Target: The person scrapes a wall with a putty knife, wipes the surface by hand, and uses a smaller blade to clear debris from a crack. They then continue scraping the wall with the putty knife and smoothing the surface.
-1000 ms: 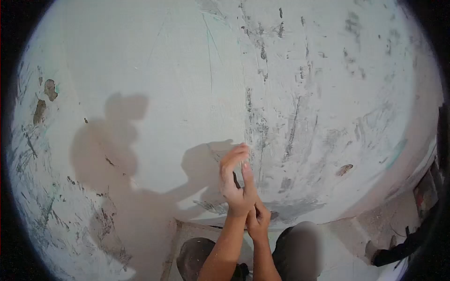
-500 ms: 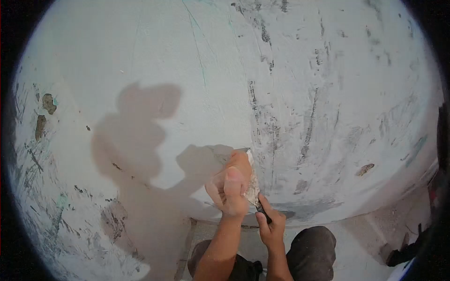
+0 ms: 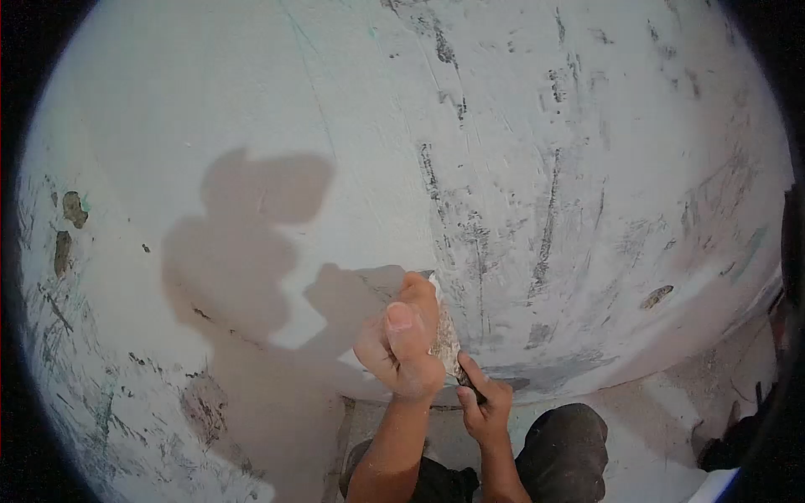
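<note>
Head view: the scraper [image 3: 449,339] is in front of the wall [image 3: 360,101], low down, above the gap between the person's knees. Its long axis slants, the dark handle [image 3: 469,385] at the lower right and the blade pointing up and slightly left. The right hand [image 3: 490,407] has its grip closed round the handle. The left hand [image 3: 401,339] is curled at the blade's left side, partly covering it; whether its grip pinches the blade, I cannot tell.
</note>
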